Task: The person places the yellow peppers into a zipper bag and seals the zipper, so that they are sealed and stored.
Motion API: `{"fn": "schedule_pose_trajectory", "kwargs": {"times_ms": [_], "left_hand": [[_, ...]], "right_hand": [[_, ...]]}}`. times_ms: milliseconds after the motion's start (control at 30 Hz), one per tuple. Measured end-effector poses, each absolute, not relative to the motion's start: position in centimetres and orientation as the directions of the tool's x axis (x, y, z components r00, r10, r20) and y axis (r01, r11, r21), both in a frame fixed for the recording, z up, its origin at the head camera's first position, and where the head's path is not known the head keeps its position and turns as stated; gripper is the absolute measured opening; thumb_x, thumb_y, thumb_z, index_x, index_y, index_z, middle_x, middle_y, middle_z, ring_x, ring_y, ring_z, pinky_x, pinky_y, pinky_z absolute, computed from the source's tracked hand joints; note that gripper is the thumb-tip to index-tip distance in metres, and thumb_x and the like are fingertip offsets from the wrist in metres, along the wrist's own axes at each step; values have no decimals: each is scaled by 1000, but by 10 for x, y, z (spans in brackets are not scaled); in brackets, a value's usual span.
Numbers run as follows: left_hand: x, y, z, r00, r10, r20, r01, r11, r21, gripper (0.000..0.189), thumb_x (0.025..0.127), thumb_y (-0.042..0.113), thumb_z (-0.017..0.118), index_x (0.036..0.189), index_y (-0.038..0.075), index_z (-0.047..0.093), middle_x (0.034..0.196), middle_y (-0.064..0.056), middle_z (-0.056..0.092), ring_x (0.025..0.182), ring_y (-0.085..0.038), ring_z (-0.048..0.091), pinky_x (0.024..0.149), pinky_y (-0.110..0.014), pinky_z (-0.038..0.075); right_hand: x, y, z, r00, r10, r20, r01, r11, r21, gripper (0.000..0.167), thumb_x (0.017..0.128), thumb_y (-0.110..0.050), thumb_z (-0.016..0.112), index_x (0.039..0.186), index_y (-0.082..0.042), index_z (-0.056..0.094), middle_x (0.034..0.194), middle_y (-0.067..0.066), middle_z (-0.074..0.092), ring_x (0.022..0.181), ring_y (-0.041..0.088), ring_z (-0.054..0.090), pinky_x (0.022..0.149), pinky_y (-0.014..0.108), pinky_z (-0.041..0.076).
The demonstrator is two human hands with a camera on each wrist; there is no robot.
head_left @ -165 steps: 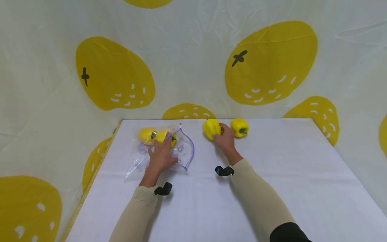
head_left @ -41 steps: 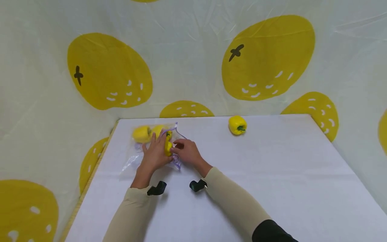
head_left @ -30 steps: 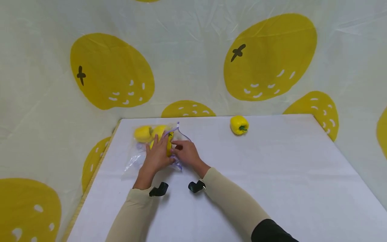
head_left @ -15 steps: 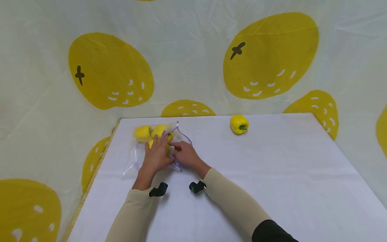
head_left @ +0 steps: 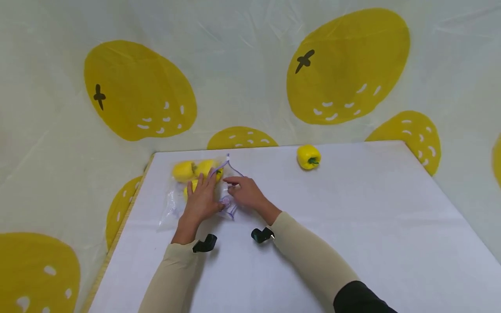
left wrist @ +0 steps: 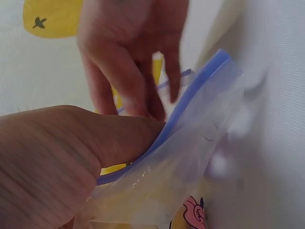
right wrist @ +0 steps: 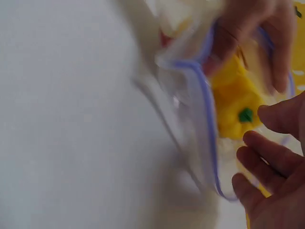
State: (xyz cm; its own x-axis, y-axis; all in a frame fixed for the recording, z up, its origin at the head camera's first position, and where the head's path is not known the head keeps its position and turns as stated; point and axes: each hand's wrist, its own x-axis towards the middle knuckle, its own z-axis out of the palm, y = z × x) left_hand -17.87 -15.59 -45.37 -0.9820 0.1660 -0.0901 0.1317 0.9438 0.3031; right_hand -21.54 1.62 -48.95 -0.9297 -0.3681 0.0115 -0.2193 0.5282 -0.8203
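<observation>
A clear purple-rimmed plastic bag (head_left: pixel 176 198) is touched by the spread left hand (head_left: pixel 201 201). The right hand (head_left: pixel 248 192) is held half-bent, empty, a yellow bell pepper (right wrist: pixel 230 107) before its fingertips.

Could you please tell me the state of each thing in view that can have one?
Plastic bag: lying flat, mouth open.
Purple zip strip: unsealed.
Bagged peppers: three, inside the bag.
Loose pepper: outside the bag, stem toward the camera.
Left hand: fingers spread over the bag, thumb at its rim.
Right hand: at the bag's mouth, holding no pepper.
</observation>
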Motion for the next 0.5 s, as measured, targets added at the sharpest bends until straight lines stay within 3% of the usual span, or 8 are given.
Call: {"fn": "schedule_pose_trajectory", "kwargs": {"times_ms": [267, 500], "left_hand": [[-178, -153, -454, -979, 160, -124, 113, 940, 322, 110, 84, 33, 86, 167, 8, 18, 178, -9, 7, 164, -42, 4, 128, -71, -2], [-177, -153, -454, -978, 171, -123, 119, 930, 347, 109, 85, 32, 84, 167, 7, 16, 178, -10, 5, 164, -43, 2, 128, -71, -3]], "right_hand": [[-220, 67, -475, -972, -204, 113, -189, 407, -894, 35, 100, -10, 66, 135, -10, 70, 138, 8, 72, 137, 27, 62, 116, 43, 50], [-233, 119, -473, -990, -70, 119, -138, 424, -895, 38, 103, -19, 66, 140, -13, 67, 143, 8, 68, 140, 27, 59, 119, 44, 47]]}}
